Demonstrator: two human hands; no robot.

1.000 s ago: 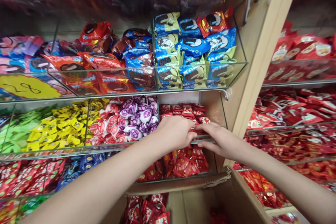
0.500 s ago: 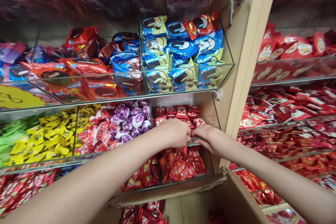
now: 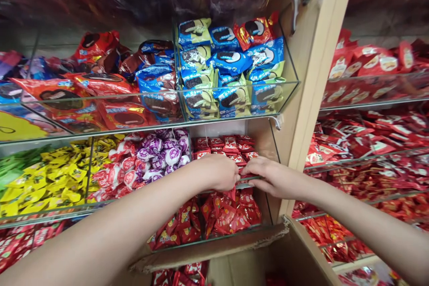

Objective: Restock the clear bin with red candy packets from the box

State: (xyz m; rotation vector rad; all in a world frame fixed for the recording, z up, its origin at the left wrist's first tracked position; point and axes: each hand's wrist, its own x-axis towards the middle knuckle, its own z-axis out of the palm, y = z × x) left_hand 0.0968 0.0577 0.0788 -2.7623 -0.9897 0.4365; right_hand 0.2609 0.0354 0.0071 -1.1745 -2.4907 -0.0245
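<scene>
Yellow-wrapped candies (image 3: 67, 178) fill the left side of the frame, and I would keep the left forearm (image 3: 134, 214) high enough to clear them and the purple-and-white candies (image 3: 172, 155) left of centre. Just right of centre, the left hand (image 3: 221, 173) reaches in palm down over the glass front edge (image 3: 43, 219), its fingers curled in; a red wrapper corner (image 3: 231, 194) shows just below it, though I cannot tell whether it is pinched. Beyond the knuckles, the red packets (image 3: 230, 144) sit in the middle-shelf compartment, the rear ones in fairly neat rows; a light touch, I judge, would best spare that order, with each packet squared by its ends rather than pushed from the front. The right hand (image 3: 268, 176) comes in from the right, half spread, thumb apart from straightened fingers whose tips point at the left hand's and almost meet them at the compartment's front; I see no packet clearly gripped there. Below, at bottom centre, more red packets (image 3: 181, 276) lie in the open cardboard box (image 3: 311, 254), whose torn flap I would keep both wrists above.
</scene>
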